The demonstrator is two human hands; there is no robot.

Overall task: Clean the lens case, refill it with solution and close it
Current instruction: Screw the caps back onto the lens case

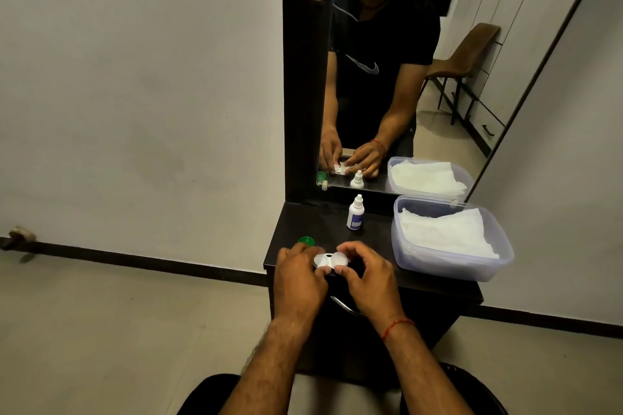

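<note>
A white double-cup lens case (328, 260) is held over the front edge of the dark dresser top (371, 246). My left hand (296, 274) grips its left cup and my right hand (365, 274) pinches its right cup, fingers curled over both ends. A green cap (306, 240) lies on the top just behind my left hand. The small white solution bottle (355, 213) with a blue label stands upright farther back, capped, apart from both hands.
A clear plastic box (448, 266) holding white tissues sits at the right of the dresser top. A mirror (404, 77) rises behind, reflecting a person. A drawer handle (344, 306) sticks out below the hands. A white wall is on the left.
</note>
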